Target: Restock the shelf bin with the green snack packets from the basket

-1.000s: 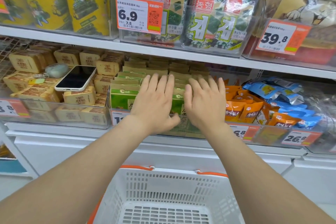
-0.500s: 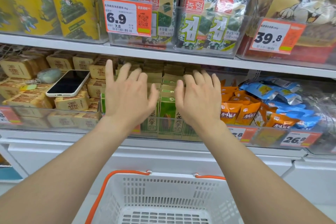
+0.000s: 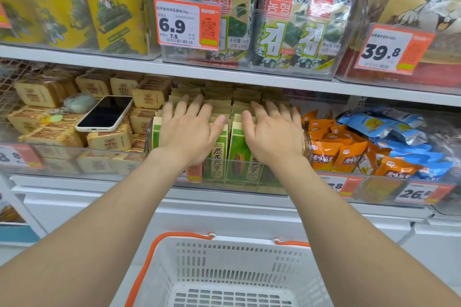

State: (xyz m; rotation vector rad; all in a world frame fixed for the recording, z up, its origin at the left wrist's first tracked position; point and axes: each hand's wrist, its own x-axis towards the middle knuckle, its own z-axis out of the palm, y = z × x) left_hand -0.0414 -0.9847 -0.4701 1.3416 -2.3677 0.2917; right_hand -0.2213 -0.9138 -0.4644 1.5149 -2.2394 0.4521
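Green snack packets (image 3: 239, 154) stand upright in tight rows inside the clear shelf bin (image 3: 272, 185) at the middle of the lower shelf, their tan top edges running back into the shadow under the shelf above. Both hands lie flat on those tops with palms down and fingers straight and spread, grasping nothing: the left hand (image 3: 189, 129) on the left rows, the right hand (image 3: 272, 132) on the right rows, thumbs near each other but apart. Just left of the bin, a dark-screened phone (image 3: 106, 113) in a white case rests on stacked tan packets (image 3: 107, 141). To the right sit orange packets (image 3: 324, 154) and, beyond them, blue packets (image 3: 399, 132). The white upper shelf (image 3: 74, 60) carries clear bins of yellow packs (image 3: 114, 20) and seaweed packs (image 3: 299, 32), with an orange price tag (image 3: 187, 23) reading 6.9. White cabinet fronts (image 3: 224, 217) run under the shelving. Below the forearms is a white slotted basket (image 3: 224, 257) with an orange handle (image 3: 144, 264).
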